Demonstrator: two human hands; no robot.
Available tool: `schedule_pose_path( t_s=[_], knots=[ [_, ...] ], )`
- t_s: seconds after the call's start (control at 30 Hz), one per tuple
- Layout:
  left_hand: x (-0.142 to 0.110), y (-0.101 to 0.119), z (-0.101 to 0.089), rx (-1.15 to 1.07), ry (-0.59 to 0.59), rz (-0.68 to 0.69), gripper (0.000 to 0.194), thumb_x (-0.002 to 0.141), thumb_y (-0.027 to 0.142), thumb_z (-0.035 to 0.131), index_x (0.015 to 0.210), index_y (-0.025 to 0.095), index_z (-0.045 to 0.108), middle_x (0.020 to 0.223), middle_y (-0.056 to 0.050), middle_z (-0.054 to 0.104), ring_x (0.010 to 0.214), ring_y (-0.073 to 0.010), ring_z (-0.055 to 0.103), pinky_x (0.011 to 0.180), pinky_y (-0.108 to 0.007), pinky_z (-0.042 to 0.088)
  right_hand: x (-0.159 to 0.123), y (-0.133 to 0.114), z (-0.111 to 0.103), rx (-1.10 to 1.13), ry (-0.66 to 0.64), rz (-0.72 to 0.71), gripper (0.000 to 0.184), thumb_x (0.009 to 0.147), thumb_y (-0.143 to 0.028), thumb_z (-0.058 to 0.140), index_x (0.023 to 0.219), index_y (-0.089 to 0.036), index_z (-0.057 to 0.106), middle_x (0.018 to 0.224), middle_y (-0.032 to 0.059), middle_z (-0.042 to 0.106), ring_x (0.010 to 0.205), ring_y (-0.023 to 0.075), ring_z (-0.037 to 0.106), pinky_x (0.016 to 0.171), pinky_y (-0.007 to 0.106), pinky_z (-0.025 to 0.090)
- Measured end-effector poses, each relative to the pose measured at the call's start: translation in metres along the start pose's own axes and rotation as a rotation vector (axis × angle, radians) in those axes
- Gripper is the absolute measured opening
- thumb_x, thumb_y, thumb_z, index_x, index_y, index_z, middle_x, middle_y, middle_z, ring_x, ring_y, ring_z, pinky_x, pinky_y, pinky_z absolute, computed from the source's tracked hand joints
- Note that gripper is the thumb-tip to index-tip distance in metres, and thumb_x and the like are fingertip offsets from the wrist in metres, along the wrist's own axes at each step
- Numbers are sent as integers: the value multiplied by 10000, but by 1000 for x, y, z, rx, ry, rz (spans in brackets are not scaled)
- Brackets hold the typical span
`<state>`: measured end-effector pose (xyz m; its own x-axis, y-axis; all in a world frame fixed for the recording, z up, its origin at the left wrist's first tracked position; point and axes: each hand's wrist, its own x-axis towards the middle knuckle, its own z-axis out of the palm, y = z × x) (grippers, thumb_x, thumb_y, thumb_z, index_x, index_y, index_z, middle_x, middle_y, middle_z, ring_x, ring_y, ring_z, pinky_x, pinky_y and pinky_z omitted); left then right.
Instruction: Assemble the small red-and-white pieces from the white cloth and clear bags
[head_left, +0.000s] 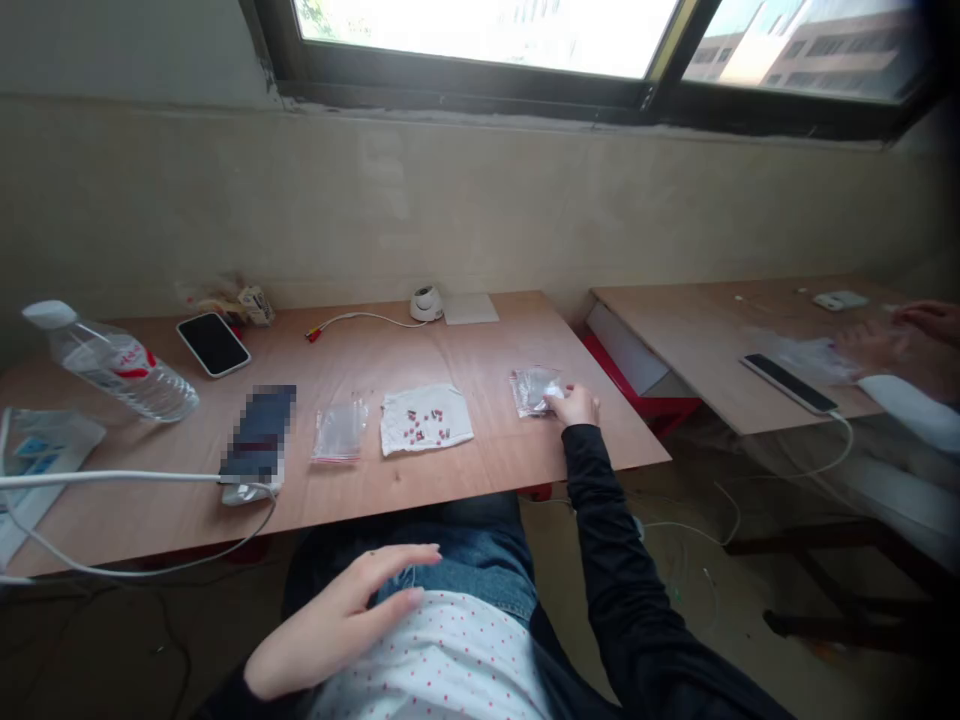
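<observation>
My left hand [352,618] hovers over my lap, fingers stretched out, with nothing in it. At the right end of the table, my right hand [577,406] pinches the edge of a small clear plastic bag [534,388] that lies on the wood; what the bag holds is hard to make out. Left of it, a white cloth [394,432] is spread flat with several tiny reddish and dark pieces [427,427] scattered on it. A stack of clear zip bags [339,432] rests beside the cloth, apart from both hands.
A phone with a cable [259,435], another phone [214,344] and a tilted water bottle [127,365] occupy the left side. A white dome camera [426,303] sits by the wall. At the neighbouring table [667,310], another person's hands [874,348] are near a plastic bag.
</observation>
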<state>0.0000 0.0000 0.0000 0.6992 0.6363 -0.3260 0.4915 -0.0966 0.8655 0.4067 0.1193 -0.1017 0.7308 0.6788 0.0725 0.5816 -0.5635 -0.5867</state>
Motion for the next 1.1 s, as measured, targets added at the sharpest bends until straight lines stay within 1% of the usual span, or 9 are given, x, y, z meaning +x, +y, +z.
schedule_pose_path(
  t_s=[0.1,0.2,0.27,0.4,0.6,0.67,0.77,0.9,1.1],
  knots=[
    [4,7,24,106,-229,110,431,851,441,436,1261,314,471,1341,-21,459,1246,-226,386,1065,-365,264,-2,0,-1,56,16,6,402,625,-298,634,981,-112,643,920,162,655,889,279,581,765,345,430],
    [12,2,38,175,-263,119,528,821,492,463,1312,309,404,1402,-38,370,1290,-252,317,1078,-399,230,-6,0,-5,114,39,-1,337,660,-313,599,922,-111,665,831,133,668,763,240,602,684,316,450],
    [19,3,35,159,-274,112,501,821,489,464,1272,269,467,1339,-67,459,1224,-251,412,1042,-390,290,-12,-1,-9,176,65,-23,337,690,-339,574,906,-98,666,802,128,666,717,220,598,657,305,454],
    [38,24,12,24,-58,108,362,849,448,431,1113,255,587,1140,-40,603,1068,-195,522,964,-324,373,-46,-16,-25,545,-23,-186,368,709,-403,575,868,-81,655,759,113,654,662,185,580,619,290,456],
    [76,45,-23,-232,386,198,298,874,390,406,1043,181,535,1051,-55,574,945,-171,540,868,-295,406,-133,-67,-55,606,-661,-627,236,745,-375,612,800,-156,680,782,46,619,609,111,518,557,231,405],
    [81,43,-28,-206,400,199,272,857,401,436,948,169,545,920,-37,585,874,-164,541,802,-278,420,-153,-80,-56,616,-735,-690,205,762,-349,607,805,-162,680,793,43,602,667,118,535,576,225,406],
    [80,31,-32,-178,311,188,271,825,419,486,823,155,551,780,-14,569,764,-149,540,697,-254,431,-168,-89,-48,611,-729,-729,176,778,-322,599,812,-167,676,813,45,587,733,132,542,617,234,415],
    [71,15,-36,-203,324,145,272,805,418,514,800,148,543,767,-17,571,745,-150,551,689,-263,449,-175,-96,-37,566,-714,-774,135,786,-288,592,824,-183,668,805,35,555,775,147,534,693,265,423],
    [64,17,-37,-249,239,159,281,853,375,445,775,148,591,761,-33,604,774,-163,559,788,-293,447,-190,-112,-34,468,-269,-675,214,698,-333,668,848,-196,600,886,60,538,879,212,482,810,352,375]
  ],
)
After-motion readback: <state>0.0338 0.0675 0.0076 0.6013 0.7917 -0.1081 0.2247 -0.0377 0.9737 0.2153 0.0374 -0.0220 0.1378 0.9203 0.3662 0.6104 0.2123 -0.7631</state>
